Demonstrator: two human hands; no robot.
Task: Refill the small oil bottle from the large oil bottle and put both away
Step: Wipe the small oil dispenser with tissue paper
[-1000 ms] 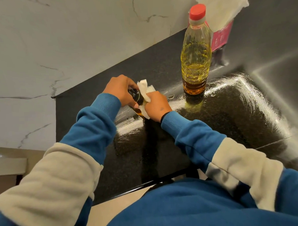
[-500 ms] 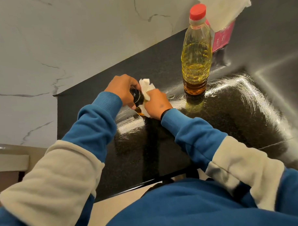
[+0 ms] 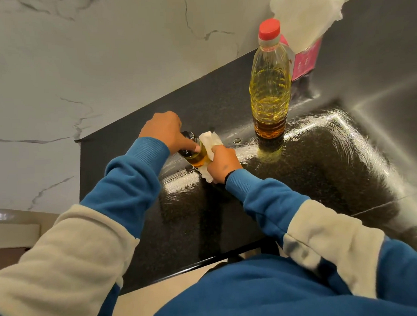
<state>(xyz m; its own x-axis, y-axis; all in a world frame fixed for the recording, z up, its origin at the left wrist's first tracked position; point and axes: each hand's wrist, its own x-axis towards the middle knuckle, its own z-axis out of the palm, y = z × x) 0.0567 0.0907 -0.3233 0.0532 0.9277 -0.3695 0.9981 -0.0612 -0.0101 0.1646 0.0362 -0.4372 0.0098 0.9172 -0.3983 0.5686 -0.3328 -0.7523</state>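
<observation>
The small oil bottle (image 3: 197, 156), amber with a black top, stands on the black counter (image 3: 321, 177) between my hands. My left hand (image 3: 165, 131) grips its black top from above. My right hand (image 3: 223, 163) holds a white tissue (image 3: 210, 141) wrapped against the bottle's right side. The large oil bottle (image 3: 270, 84), clear with yellow oil and a red cap, stands upright and capped to the right and further back, untouched.
A pink tissue box (image 3: 305, 62) with a white tissue sticking out sits behind the large bottle by the marble wall (image 3: 105, 67). Oily smears shine on the counter around both bottles. The counter's front edge runs just below my forearms.
My right hand with the tissue has slid down the small bottle's side, so more amber glass shows. My left hand stays on the top.
</observation>
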